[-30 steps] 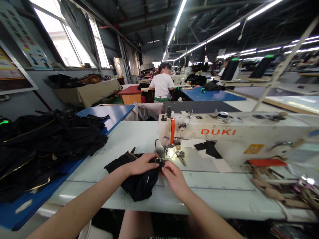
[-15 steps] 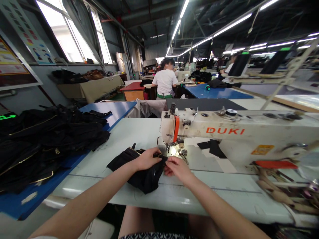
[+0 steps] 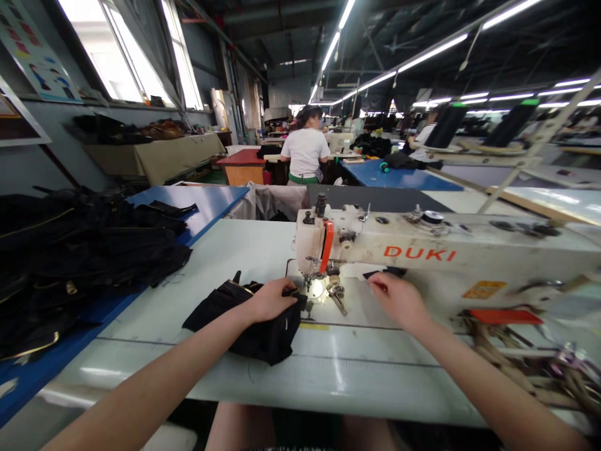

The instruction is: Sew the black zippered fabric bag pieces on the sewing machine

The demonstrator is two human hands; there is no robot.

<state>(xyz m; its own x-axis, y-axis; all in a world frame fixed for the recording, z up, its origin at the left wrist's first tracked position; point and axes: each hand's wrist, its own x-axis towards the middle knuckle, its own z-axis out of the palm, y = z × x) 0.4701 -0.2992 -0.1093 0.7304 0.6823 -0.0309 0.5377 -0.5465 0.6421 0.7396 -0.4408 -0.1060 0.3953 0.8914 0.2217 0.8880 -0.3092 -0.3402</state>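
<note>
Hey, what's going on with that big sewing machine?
Somebody is at the sewing machine. Their left hand holds a black cloth piece beside it. Their right hand is by some dark scraps; whether it grips one is unclear. More black pieces lie heaped on a blue table to the left.

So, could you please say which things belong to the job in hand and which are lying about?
Apparently the job's:
black cloth piece with gold zip, under the left hand
white sewing machine with orange lettering
black cloth pieces near the right hand
black cloth heap with gold zips, perhaps

Apparently lying about:
brown bundle under the window
dark cloth on the far blue table
</note>
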